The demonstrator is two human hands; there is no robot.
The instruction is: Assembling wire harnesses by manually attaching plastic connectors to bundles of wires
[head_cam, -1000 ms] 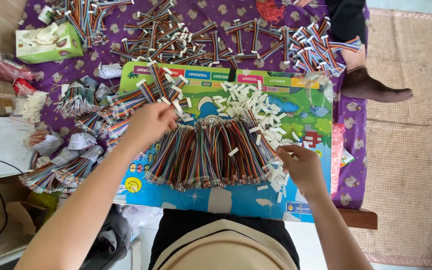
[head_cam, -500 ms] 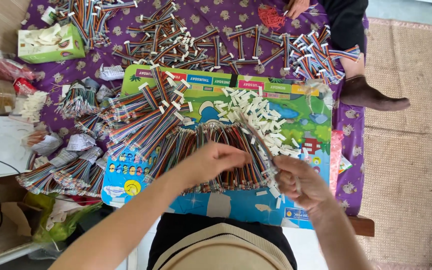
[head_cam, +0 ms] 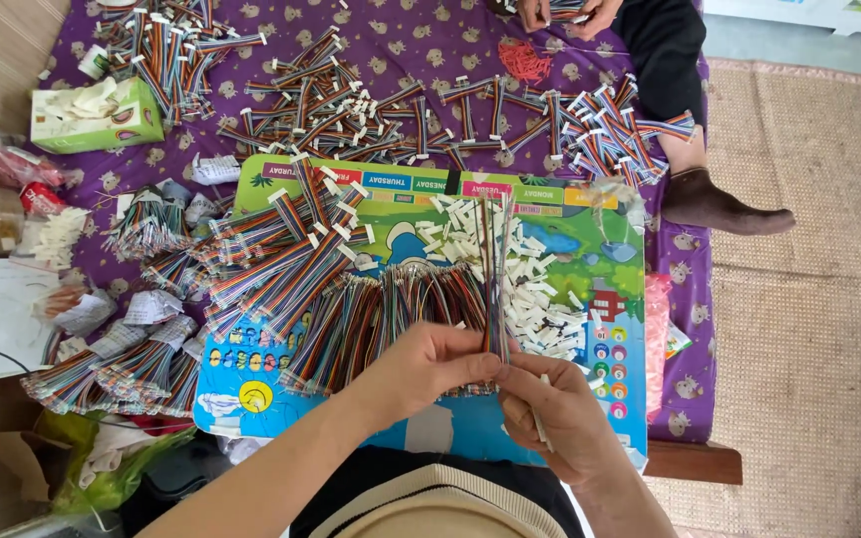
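Both of my hands meet over the near edge of a colourful picture board (head_cam: 590,204). My left hand (head_cam: 429,367) pinches the lower end of a multicoloured ribbon cable (head_cam: 495,269), which runs straight away from me across the board. My right hand (head_cam: 552,416) touches the same cable end from the right and keeps a small white connector (head_cam: 540,423) between its fingers. A row of rainbow wire bundles (head_cam: 381,314) lies just beyond my hands. A heap of white connectors (head_cam: 530,284) sits to their right.
More finished cables (head_cam: 351,110) are scattered over the purple cloth (head_cam: 450,40). A green tissue box (head_cam: 97,115) stands at the far left. Another person sits at the back, hands (head_cam: 555,10) busy and socked foot (head_cam: 719,209) on the cloth. A woven mat (head_cam: 809,299) covers the floor on the right.
My left hand has come from the cable pile on the left to the middle with a ribbon cable. It now meets my right hand, which has moved slightly left.
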